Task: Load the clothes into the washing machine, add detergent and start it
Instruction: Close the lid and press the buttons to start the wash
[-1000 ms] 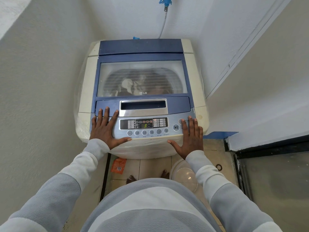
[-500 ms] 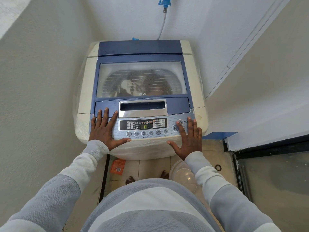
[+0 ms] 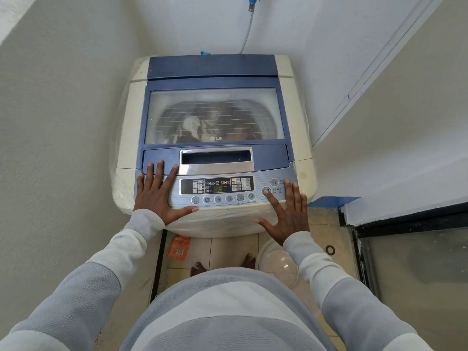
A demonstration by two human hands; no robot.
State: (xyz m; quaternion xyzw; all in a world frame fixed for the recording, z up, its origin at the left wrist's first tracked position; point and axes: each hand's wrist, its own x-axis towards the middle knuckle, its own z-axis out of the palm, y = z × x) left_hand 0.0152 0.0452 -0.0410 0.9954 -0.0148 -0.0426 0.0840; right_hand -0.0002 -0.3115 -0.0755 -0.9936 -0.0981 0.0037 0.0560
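Note:
A top-loading washing machine (image 3: 291,97) with a blue lid stands in a narrow corner, lid closed. Through the clear lid window I see clothes (image 3: 195,127) in the drum. The control panel (image 3: 222,188) is lit and its display shows a green character. My left hand (image 3: 157,193) lies flat, fingers spread, on the panel's left end. My right hand (image 3: 286,214) lies flat at the panel's right end, its index fingertip on the start/pause button (image 3: 266,191).
Walls close in on the left, back and right. On the tiled floor lie an orange sachet (image 3: 179,247) and a clear plastic bowl (image 3: 278,264) by my bare feet. A dark-framed glass door (image 3: 415,254) is at the right. A water hose (image 3: 247,34) runs down the back wall.
My right hand has slid back toward me and slightly left, so its index fingertip now touches the start/pause button. The left hand has stayed in place.

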